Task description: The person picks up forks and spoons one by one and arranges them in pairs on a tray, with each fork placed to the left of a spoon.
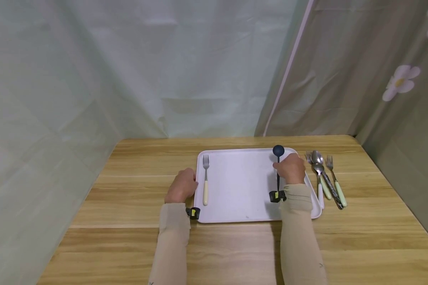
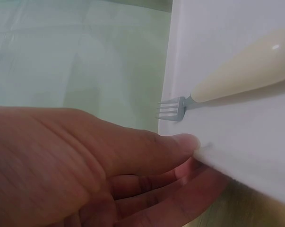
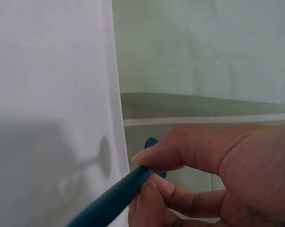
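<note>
A white tray (image 1: 242, 186) lies on the wooden table. My left hand (image 1: 182, 185) grips its left rim, thumb (image 2: 180, 144) on top and fingers beneath, as the left wrist view shows. Just inside that rim is a fork (image 1: 205, 192) with a cream handle, tines pointing to the far side. Over the tray's right part, my right hand (image 1: 291, 168) pinches a dark blue spoon (image 1: 278, 151) by its handle between thumb and fingers. Its round bowl points away from me. In the right wrist view the spoon handle (image 3: 111, 198) is held above the tray, with a shadow below it.
Right of the tray, several spoons and forks lie in a loose pile, among them a spoon with a white handle (image 1: 320, 196) and a fork with a pale green handle (image 1: 340, 194). Curtain-like sheets (image 1: 207, 71) hang behind and beside the table (image 1: 128, 221).
</note>
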Demonstrator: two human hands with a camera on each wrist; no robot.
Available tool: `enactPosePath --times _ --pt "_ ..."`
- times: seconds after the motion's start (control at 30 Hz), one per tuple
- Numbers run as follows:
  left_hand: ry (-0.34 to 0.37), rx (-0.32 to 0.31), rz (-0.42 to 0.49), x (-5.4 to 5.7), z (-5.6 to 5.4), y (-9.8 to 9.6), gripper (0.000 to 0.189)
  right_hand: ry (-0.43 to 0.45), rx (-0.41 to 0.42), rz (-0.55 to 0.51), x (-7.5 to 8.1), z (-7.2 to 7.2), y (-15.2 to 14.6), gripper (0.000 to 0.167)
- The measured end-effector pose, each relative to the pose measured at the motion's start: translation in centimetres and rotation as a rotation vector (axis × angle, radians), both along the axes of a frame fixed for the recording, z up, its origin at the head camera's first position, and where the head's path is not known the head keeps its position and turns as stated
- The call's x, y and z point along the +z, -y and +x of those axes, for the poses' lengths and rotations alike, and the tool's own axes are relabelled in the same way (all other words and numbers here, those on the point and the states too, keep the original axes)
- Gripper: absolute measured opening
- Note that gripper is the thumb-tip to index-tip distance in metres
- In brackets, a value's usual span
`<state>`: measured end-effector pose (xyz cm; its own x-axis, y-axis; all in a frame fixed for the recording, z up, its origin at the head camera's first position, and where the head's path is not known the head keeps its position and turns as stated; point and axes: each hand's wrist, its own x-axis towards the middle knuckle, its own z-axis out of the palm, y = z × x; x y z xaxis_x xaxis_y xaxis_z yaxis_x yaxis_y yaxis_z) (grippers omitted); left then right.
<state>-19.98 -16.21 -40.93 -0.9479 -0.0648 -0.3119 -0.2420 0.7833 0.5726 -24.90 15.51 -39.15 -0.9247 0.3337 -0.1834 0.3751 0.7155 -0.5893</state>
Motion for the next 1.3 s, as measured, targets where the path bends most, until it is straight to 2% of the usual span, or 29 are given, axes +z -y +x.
enactPosePath --times 0.33,0.87,1.3 --pt "0.0 -0.001 -0.019 0.1 0.0 0.0 0.013 0.001 0.058 0.003 0.0 -0.2 1.8 0.04" --pt "0.005 -0.006 -0.016 0.3 0.0 0.0 0.012 0.012 0.068 -0.055 0.2 0.0 3.1 0.034" --pt "-0.006 -0.015 -0.013 0.1 0.1 0.1 0.013 0.008 0.101 -0.036 -0.1 0.0 4.0 0.033"
